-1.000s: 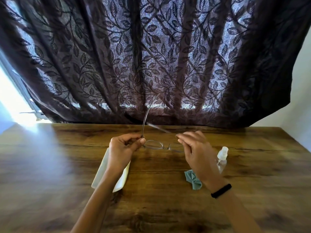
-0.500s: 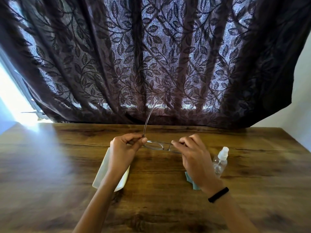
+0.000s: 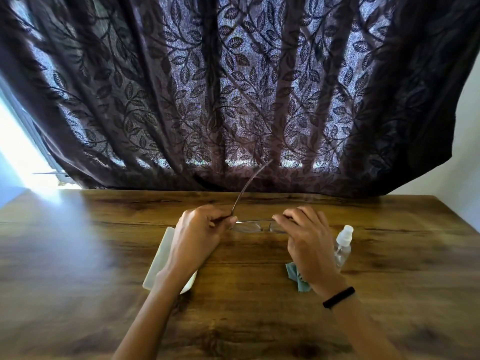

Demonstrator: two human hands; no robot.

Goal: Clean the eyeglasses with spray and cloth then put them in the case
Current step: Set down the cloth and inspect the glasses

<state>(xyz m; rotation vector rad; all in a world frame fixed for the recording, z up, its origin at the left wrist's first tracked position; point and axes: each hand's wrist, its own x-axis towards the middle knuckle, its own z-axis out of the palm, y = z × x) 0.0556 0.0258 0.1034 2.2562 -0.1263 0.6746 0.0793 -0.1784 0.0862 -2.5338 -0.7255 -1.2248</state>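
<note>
Wooden table | eyeglasses held above it, long axis left-right | left hand pinches left hinge, right hand pinches right end | case left of eyeglasses, nearer left hand

A single head-worn camera looks forward and down, close over the table, facing the curtain.

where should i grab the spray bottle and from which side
Grip the spray bottle around its clear body, below the white nozzle. It stands upright just right of the right hand, so come from its open right side; the cloth and that hand crowd its left.
</note>
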